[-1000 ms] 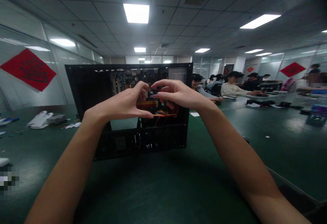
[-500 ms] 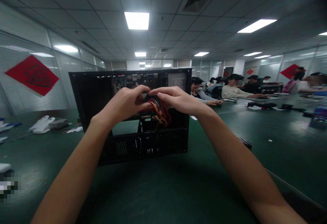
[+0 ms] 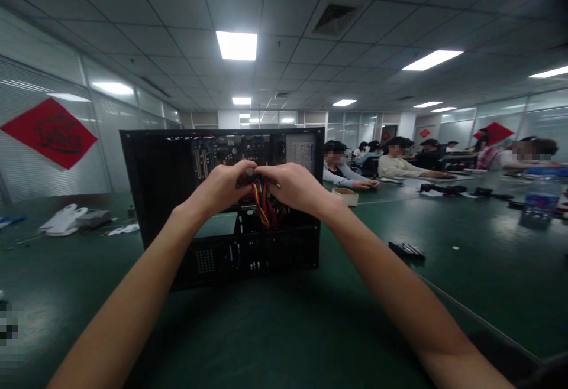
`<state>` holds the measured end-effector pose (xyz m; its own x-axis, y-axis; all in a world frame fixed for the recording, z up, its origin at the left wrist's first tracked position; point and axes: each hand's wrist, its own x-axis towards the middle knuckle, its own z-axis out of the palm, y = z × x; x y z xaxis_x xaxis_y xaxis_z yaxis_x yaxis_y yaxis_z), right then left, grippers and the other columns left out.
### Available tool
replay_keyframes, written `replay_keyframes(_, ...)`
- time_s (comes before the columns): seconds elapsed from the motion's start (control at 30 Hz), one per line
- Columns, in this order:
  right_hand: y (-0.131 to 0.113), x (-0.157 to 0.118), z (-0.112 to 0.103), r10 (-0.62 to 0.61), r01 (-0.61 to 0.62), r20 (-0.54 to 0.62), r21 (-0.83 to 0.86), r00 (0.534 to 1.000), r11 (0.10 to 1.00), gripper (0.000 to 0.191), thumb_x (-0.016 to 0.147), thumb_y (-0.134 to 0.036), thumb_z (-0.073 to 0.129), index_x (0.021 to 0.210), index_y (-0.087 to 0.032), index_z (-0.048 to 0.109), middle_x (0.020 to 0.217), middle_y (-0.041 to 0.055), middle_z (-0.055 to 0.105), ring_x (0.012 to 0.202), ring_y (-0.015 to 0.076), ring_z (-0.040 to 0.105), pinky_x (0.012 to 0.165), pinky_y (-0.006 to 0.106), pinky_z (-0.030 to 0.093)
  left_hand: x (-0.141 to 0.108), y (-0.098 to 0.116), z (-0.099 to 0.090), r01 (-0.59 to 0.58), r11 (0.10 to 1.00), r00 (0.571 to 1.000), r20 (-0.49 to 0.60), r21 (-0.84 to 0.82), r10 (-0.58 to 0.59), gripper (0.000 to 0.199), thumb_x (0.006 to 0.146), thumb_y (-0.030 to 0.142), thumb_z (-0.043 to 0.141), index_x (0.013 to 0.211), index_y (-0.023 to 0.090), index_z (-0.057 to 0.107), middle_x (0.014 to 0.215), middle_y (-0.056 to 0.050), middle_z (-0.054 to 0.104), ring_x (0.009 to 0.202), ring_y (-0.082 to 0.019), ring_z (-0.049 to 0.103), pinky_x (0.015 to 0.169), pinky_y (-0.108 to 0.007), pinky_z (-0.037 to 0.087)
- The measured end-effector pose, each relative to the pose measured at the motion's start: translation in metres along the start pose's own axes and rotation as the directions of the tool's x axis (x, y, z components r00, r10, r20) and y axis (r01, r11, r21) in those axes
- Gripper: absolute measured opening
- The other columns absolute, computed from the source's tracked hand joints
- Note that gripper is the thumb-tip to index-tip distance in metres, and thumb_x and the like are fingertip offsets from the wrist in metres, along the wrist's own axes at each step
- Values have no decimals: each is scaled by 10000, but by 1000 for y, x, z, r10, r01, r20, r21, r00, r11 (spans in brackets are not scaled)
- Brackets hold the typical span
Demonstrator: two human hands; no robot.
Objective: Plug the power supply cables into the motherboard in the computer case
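Note:
A black open computer case (image 3: 160, 200) stands upright on the green table, a circuit board (image 3: 208, 155) visible inside it. From between my hands hangs a bundle of red, yellow and black cables (image 3: 266, 203). My left hand (image 3: 226, 188) is closed at the left side of the bundle's top, thumb and fingers pinched together. My right hand (image 3: 293, 188) closes on the bundle from the right, its fingertips meeting those of my left hand. The cable ends are hidden by my fingers.
On the green table (image 3: 248, 336), a small dark metal part (image 3: 407, 251) lies at right. Beyond it are a small open box (image 3: 345, 196) and a bottle (image 3: 541, 197). White bags (image 3: 65, 219) lie at left. Several people sit at the far right.
The view has shifted slightly, bringing the small box into sight. My right hand has moved a little down and left, and the cables now hang straighter between my hands.

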<state>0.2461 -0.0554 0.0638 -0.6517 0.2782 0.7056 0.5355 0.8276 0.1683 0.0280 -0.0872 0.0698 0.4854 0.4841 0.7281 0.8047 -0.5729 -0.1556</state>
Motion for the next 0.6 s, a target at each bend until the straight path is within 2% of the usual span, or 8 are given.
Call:
replay_keyframes(0.13,0,1,5,-4,0,-23,-188,1000,982,326,995,-235,514,1273,-187,677,1063,106,735,889,225,680,713,304,443,-1,-2,2,42,999,999,17,-24,-42,404,885,210,638,1281,198,556,1040,-85,771,989,-248,746,794,-324,581)
replay_keyframes(0.23,2,0,3,-16,1,-65,-226,998,974,298,1012,-280,510,1220,-177,698,1072,107,713,902,217,665,690,297,418,0,0,1,50,998,999,7,-24,-49,309,896,223,629,1198,194,572,1075,-97,766,1036,-261,736,820,-337,581)
replay_keyframes(0.33,5,-2,1,-20,-4,-102,-230,995,973,283,1011,-286,524,1188,-167,710,1081,111,707,941,219,654,697,299,410,0,1,0,47,998,998,-34,32,-46,198,887,225,641,1079,191,606,1013,-81,766,947,-248,745,785,-320,570)
replay_keyframes(0.43,6,-2,0,-13,-13,-117,-222,993,975,274,998,-285,549,1186,-173,713,1087,108,711,952,218,647,703,298,407,0,1,-1,30,989,997,-68,147,-20,162,890,239,648,1043,190,631,930,-65,758,832,-227,737,732,-300,551)
replay_keyframes(0.6,4,-3,-2,2,-33,-137,-223,991,974,271,993,-298,558,1172,-176,721,1101,103,721,952,220,650,700,302,403,-2,0,-2,-67,950,991,-89,304,98,133,918,272,633,1009,179,658,914,-88,749,858,-240,719,765,-322,544)
